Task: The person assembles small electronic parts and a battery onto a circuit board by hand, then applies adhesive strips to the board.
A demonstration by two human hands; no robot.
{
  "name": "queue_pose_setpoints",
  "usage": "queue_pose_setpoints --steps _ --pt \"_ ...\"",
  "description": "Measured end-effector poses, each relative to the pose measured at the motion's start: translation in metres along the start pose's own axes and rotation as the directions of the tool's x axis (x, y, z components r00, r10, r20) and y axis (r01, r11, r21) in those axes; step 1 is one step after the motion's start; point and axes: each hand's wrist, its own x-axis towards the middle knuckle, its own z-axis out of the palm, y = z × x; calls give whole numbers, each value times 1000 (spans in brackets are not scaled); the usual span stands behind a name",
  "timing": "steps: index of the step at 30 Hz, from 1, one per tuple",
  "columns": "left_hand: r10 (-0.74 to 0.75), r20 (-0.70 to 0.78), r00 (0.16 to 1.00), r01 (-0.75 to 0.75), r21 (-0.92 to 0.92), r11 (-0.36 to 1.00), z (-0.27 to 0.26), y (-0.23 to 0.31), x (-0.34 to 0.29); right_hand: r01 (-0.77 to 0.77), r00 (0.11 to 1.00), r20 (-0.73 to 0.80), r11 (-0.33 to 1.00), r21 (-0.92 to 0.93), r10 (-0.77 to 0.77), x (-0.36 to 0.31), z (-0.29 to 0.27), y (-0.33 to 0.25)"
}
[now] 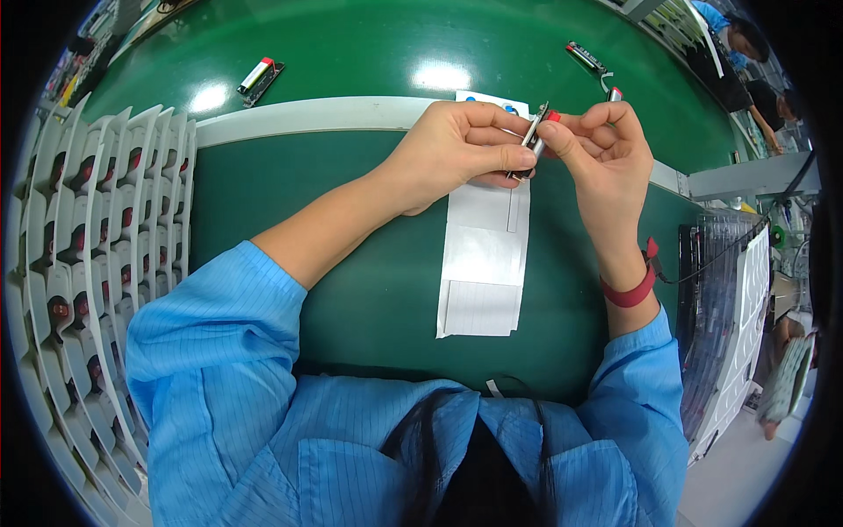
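Over the far end of a white paper sheet point(483, 255), both hands hold a thin small circuit board point(531, 140) with a red-ended part. My left hand point(452, 145) grips the board between thumb and fingers, its edge tilted upward. My right hand point(606, 154) is closed in a pinch at the board's red end point(551, 115); its fingertips partly cover that piece. Blue bits point(511, 109) show on the sheet's far end, behind the left fingers. A red strap point(630, 292) circles my right wrist.
Stacked white trays point(114, 220) with dark, red-marked parts stand at left. Across a pale rail point(307, 119), similar boards lie on the green surface, one far left point(261, 82), another far right point(587, 58). Clear plastic trays point(711, 299) stand at right. Another person point(742, 39) is at upper right.
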Motion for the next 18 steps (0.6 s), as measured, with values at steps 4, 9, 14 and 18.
queue_pose_setpoints --steps 4,9,14,18 --pt "9 -8 1000 -9 30 999 1 -1 1 18 1000 -14 1000 -24 -18 0 -1 3" --pt "49 2 999 -49 36 998 1 -6 2 40 999 -11 998 -52 -41 1 -3 6" --pt "117 -26 993 -114 101 988 4 -11 1 67 998 -21 997 -29 -67 2 -1 11" --pt "258 -57 964 -219 375 901 13 -16 -5 57 998 -19 998 7 -57 0 1 10"
